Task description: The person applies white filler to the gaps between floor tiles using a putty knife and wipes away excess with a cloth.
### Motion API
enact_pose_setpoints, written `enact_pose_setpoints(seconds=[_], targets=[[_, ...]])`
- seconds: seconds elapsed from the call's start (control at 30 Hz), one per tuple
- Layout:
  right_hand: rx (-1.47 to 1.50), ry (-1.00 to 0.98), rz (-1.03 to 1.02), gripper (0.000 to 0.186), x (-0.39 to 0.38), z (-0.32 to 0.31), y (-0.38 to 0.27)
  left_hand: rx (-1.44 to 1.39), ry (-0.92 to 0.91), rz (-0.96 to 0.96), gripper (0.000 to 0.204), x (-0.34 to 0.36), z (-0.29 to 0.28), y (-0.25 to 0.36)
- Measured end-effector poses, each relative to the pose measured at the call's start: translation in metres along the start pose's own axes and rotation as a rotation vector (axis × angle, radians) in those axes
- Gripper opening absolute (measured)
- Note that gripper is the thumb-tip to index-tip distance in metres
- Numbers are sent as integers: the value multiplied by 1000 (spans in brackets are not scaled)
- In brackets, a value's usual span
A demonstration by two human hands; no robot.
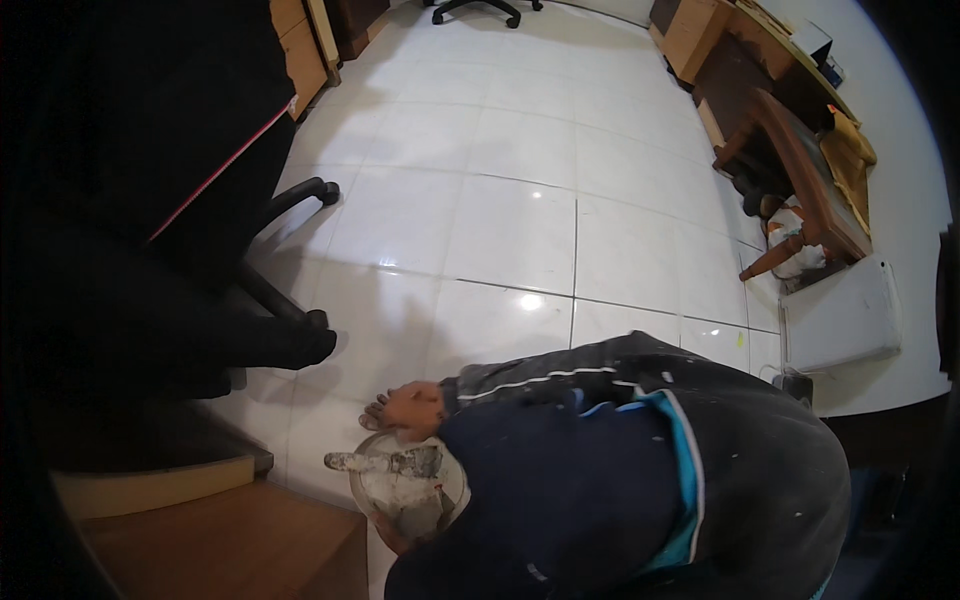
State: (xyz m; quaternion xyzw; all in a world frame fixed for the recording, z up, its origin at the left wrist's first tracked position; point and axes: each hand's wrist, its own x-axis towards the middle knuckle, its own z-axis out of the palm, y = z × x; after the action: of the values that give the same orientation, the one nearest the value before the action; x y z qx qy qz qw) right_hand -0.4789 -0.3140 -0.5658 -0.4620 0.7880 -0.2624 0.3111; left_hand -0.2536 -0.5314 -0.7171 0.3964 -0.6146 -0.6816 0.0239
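A round pail, crusted with whitish paste, is at the lower middle. Across its top lies a paste-caked tool that looks like a putty knife. Skin of my left hand shows along the pail's near-left rim, apparently gripping it from outside; my navy clothing covers most of this hand. What looks like my bare foot rests on the tiles past the far rim, below a dark striped trouser leg. A blurred skin patch at that rim may be my right hand; its fingers cannot be made out.
Glossy white tiles cover the floor. Black chair legs reach in from the left, near a brown wooden cabinet. Along the right wall are a wooden chair, a white panel and a desk. Another chair base is far off.
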Motion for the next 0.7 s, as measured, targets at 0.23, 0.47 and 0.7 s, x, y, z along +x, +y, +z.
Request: enact_pose_setpoints(seconds=[0.23,0.47,0.7], targets=[[25,602,113,36,-118,-44,74,71,-10,165,49,-2,54,30],[-61,506,378,35,-244,-53,76,111,-74,330,49,-20,131,45],[535,976,733,23,-251,32,63,48,-312,115,49,-5,184,53]])
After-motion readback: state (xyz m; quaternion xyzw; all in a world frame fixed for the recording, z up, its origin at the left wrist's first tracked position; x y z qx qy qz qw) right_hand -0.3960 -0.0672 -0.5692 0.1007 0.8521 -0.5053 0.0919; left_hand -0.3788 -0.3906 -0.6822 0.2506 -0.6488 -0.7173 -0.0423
